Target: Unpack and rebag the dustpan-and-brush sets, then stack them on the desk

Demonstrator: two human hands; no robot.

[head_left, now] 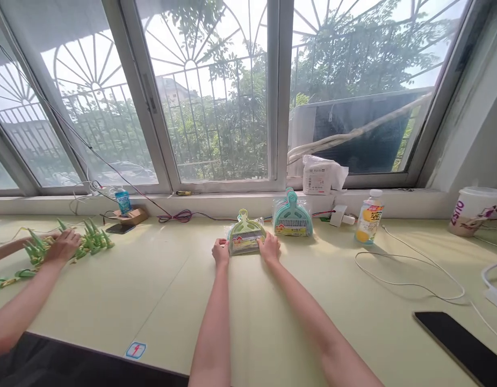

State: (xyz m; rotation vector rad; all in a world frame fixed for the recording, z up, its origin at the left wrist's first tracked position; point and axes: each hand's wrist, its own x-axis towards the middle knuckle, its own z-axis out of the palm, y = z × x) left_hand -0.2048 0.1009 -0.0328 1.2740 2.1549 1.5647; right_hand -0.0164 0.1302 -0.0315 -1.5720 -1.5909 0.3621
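Note:
A green mini dustpan and brush set (246,236) in clear plastic wrapping stands upright on the table, with a printed label across its front. My left hand (221,252) grips its left edge, fingers closed. At its right edge my right hand (269,248) holds on, the thumb lying over the front of the wrapping. Just behind and to the right, several teal dustpan and brush sets (292,216) lean together in clear wrapping; neither hand appears to hold them.
To the right are a juice bottle (369,217), white cable (409,285), black phone (460,341) and plastic cup (474,210). A white package (323,176) sits on the sill. At left, another person's hands (63,246) handle green plant-like pieces (95,236).

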